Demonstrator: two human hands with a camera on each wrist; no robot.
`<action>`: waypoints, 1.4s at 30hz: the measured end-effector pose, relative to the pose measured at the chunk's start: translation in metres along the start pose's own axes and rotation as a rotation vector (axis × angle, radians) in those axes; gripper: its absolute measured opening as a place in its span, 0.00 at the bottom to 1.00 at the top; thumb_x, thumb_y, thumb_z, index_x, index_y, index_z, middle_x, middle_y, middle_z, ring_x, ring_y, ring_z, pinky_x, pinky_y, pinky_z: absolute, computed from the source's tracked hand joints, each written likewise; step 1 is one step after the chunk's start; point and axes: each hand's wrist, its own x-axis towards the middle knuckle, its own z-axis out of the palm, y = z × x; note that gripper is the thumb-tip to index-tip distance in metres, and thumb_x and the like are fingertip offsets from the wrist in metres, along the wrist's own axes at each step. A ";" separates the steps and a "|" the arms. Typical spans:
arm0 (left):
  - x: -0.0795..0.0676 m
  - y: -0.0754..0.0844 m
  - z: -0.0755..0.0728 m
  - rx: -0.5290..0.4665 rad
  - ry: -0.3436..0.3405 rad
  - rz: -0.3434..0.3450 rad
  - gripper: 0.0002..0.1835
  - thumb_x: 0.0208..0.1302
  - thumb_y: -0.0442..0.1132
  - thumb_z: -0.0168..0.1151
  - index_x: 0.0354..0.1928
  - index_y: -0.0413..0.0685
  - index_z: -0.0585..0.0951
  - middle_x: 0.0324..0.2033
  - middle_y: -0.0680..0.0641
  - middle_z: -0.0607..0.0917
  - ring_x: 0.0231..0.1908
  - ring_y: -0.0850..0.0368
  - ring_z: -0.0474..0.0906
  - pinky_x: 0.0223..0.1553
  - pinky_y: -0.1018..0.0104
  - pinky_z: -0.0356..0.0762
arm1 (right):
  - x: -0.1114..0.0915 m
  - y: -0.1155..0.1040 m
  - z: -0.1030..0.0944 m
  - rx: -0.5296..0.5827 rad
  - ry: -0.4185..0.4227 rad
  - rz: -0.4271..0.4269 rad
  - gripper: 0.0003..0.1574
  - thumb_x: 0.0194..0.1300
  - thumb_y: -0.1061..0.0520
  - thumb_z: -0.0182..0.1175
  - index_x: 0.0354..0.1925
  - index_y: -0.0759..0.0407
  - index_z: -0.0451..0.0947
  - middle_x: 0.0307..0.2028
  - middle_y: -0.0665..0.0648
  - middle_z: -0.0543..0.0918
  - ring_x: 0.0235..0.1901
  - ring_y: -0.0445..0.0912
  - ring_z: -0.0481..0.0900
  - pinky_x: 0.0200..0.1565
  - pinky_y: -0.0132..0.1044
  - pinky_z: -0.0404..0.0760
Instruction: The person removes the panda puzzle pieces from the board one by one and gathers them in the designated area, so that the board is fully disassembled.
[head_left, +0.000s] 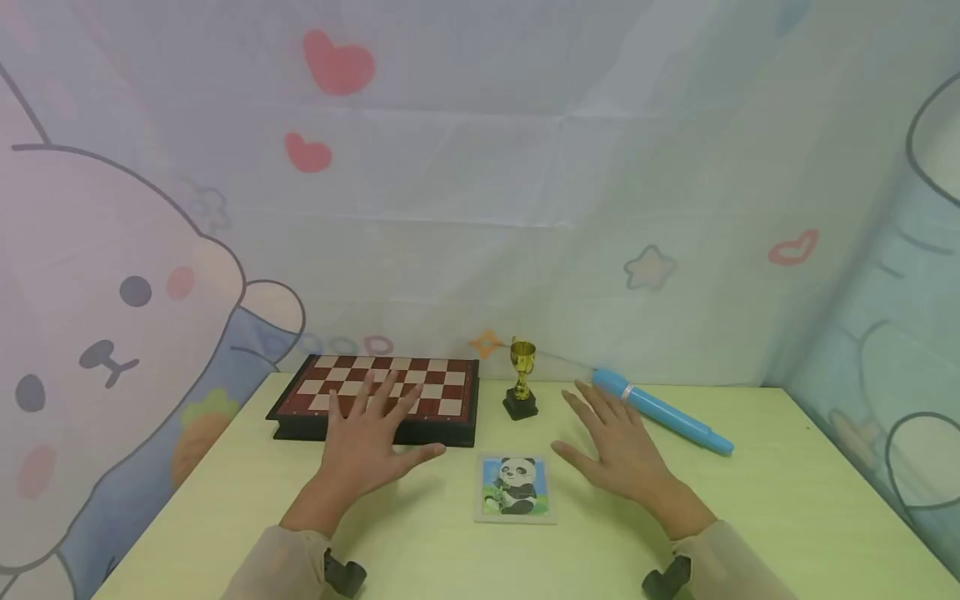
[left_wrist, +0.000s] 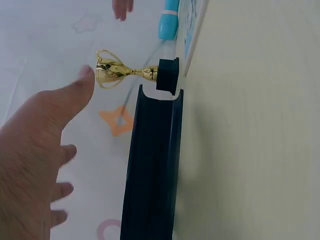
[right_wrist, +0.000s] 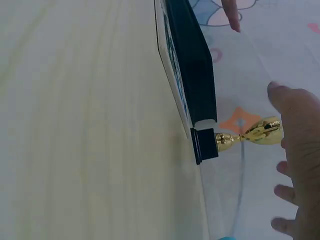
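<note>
Head view, hands point(head_left: 363, 450) point(head_left: 624, 454) hovering, fingers point(head_left: 384, 394) spread

In head view, the left hand point(head_left: 366, 448) hides part of the black-sided red-and-white chequered board point(head_left: 438, 390); at nine o'clock, the edge cuts a pale printed bear point(head_left: 90, 275).

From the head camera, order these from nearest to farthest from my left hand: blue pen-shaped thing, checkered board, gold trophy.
From your left hand:
1. Checkered board: nearest, partly hidden behind the fingers.
2. Gold trophy: to the right, past the board's right edge.
3. Blue pen-shaped thing: farthest, right of the trophy.
</note>
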 end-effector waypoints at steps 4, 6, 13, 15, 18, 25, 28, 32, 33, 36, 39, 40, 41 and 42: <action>-0.001 0.010 0.002 -0.244 -0.010 0.112 0.37 0.66 0.71 0.54 0.70 0.61 0.74 0.63 0.51 0.78 0.62 0.50 0.75 0.60 0.42 0.73 | 0.004 -0.008 0.012 0.285 -0.042 -0.030 0.32 0.73 0.38 0.56 0.67 0.54 0.73 0.66 0.54 0.75 0.67 0.54 0.70 0.64 0.57 0.73; -0.002 0.017 0.004 -0.383 -0.077 0.162 0.29 0.69 0.64 0.58 0.64 0.58 0.79 0.55 0.53 0.83 0.52 0.54 0.80 0.50 0.50 0.80 | 0.007 -0.014 0.019 0.404 -0.093 -0.017 0.26 0.75 0.42 0.56 0.62 0.55 0.77 0.61 0.53 0.79 0.64 0.54 0.74 0.62 0.56 0.75; -0.008 0.034 0.035 -0.540 -0.335 0.197 0.38 0.65 0.66 0.60 0.68 0.48 0.76 0.62 0.48 0.79 0.62 0.49 0.74 0.62 0.47 0.73 | 0.022 -0.033 0.052 0.574 -0.225 -0.028 0.15 0.75 0.51 0.58 0.54 0.54 0.81 0.51 0.47 0.83 0.53 0.46 0.79 0.57 0.49 0.78; -0.010 0.035 0.047 -0.548 -0.347 0.193 0.43 0.61 0.69 0.62 0.70 0.50 0.73 0.65 0.51 0.76 0.65 0.51 0.69 0.66 0.45 0.68 | 0.026 -0.038 0.059 0.579 -0.243 -0.050 0.13 0.75 0.51 0.58 0.52 0.52 0.82 0.50 0.45 0.82 0.52 0.43 0.77 0.57 0.48 0.78; -0.012 0.038 0.062 -0.535 -0.338 0.211 0.48 0.57 0.74 0.62 0.74 0.56 0.68 0.69 0.59 0.71 0.66 0.55 0.64 0.67 0.44 0.65 | 0.032 -0.042 0.066 0.578 -0.243 -0.082 0.10 0.75 0.51 0.58 0.48 0.50 0.82 0.50 0.45 0.82 0.54 0.44 0.75 0.59 0.50 0.75; -0.014 0.046 0.068 -0.488 -0.303 0.261 0.50 0.54 0.77 0.60 0.75 0.60 0.67 0.71 0.60 0.68 0.63 0.58 0.63 0.62 0.43 0.64 | 0.034 -0.044 0.073 0.577 -0.197 -0.097 0.06 0.74 0.53 0.59 0.44 0.49 0.82 0.49 0.46 0.83 0.51 0.44 0.77 0.56 0.48 0.78; -0.014 0.046 0.065 -0.452 -0.301 0.260 0.52 0.52 0.80 0.59 0.75 0.61 0.67 0.72 0.62 0.68 0.60 0.60 0.63 0.58 0.49 0.66 | 0.034 -0.044 0.074 0.554 -0.182 -0.093 0.06 0.74 0.53 0.59 0.44 0.49 0.82 0.47 0.45 0.83 0.49 0.42 0.78 0.54 0.45 0.80; -0.014 0.047 0.063 -0.407 -0.300 0.258 0.53 0.49 0.82 0.58 0.75 0.63 0.67 0.71 0.64 0.67 0.54 0.62 0.63 0.52 0.56 0.66 | 0.033 -0.043 0.073 0.568 -0.195 -0.075 0.09 0.74 0.50 0.59 0.43 0.49 0.85 0.49 0.45 0.84 0.52 0.44 0.78 0.56 0.47 0.80; -0.014 0.047 0.063 -0.400 -0.300 0.255 0.53 0.49 0.83 0.57 0.75 0.64 0.68 0.71 0.65 0.67 0.52 0.62 0.63 0.51 0.57 0.66 | 0.033 -0.043 0.073 0.577 -0.204 -0.071 0.10 0.74 0.49 0.59 0.43 0.49 0.86 0.49 0.45 0.83 0.53 0.45 0.78 0.56 0.48 0.79; -0.014 0.047 0.061 -0.403 -0.304 0.245 0.53 0.48 0.83 0.58 0.74 0.65 0.68 0.70 0.66 0.68 0.50 0.63 0.62 0.50 0.58 0.65 | 0.033 -0.043 0.071 0.607 -0.236 -0.070 0.13 0.74 0.48 0.59 0.45 0.51 0.88 0.51 0.47 0.82 0.55 0.48 0.77 0.57 0.50 0.78; -0.014 0.047 0.060 -0.416 -0.307 0.237 0.53 0.47 0.82 0.59 0.74 0.66 0.68 0.70 0.67 0.68 0.48 0.64 0.62 0.49 0.59 0.64 | 0.034 -0.042 0.070 0.639 -0.263 -0.075 0.14 0.74 0.50 0.59 0.47 0.53 0.88 0.51 0.49 0.81 0.55 0.49 0.75 0.58 0.51 0.76; -0.014 0.047 0.060 -0.417 -0.305 0.238 0.53 0.47 0.82 0.59 0.74 0.65 0.68 0.70 0.67 0.68 0.48 0.64 0.62 0.48 0.60 0.64 | 0.033 -0.042 0.070 0.650 -0.273 -0.071 0.14 0.74 0.50 0.59 0.48 0.53 0.88 0.51 0.49 0.80 0.55 0.49 0.75 0.58 0.51 0.75; -0.014 0.047 0.060 -0.416 -0.304 0.238 0.53 0.47 0.82 0.59 0.74 0.65 0.69 0.70 0.66 0.68 0.47 0.64 0.62 0.48 0.61 0.64 | 0.033 -0.041 0.070 0.661 -0.282 -0.060 0.14 0.74 0.50 0.59 0.48 0.52 0.88 0.51 0.49 0.80 0.55 0.49 0.74 0.58 0.51 0.74; -0.014 0.047 0.061 -0.413 -0.305 0.236 0.53 0.47 0.82 0.59 0.74 0.65 0.69 0.70 0.67 0.68 0.47 0.64 0.61 0.47 0.61 0.63 | 0.033 -0.041 0.071 0.667 -0.293 -0.045 0.14 0.74 0.50 0.59 0.49 0.50 0.88 0.51 0.48 0.79 0.55 0.48 0.73 0.59 0.51 0.73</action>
